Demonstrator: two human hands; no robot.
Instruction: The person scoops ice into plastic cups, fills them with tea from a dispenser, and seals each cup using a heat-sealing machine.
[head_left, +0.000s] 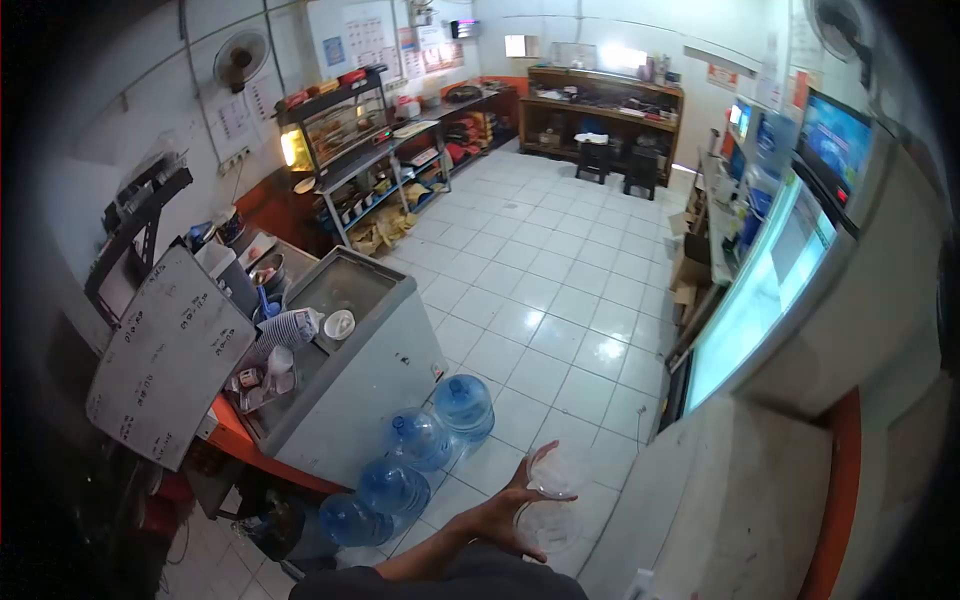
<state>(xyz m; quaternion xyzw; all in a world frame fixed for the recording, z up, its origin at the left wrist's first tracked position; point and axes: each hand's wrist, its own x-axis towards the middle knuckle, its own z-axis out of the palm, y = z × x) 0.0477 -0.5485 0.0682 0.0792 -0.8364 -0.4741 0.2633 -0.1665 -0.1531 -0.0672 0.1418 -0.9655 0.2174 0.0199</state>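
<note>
One hand (515, 505) shows low in the view, at the end of a forearm that comes in from the bottom left; I take it for my left hand. Its fingers are wrapped round clear plastic containers (550, 525), which look like cups or bowls, one above the other. White floor tiles show through and behind them. Left of the hand stand several blue water jugs (463, 405) in a row along a chest freezer (355, 390). My other hand does not show.
Stacked cups (290, 332) and a white bowl (340, 324) sit on the freezer. A whiteboard (170, 355) leans at the left. A lit glass-door fridge (760, 300) and a pale counter (710, 500) are at the right. Shelves (600, 115) line the back.
</note>
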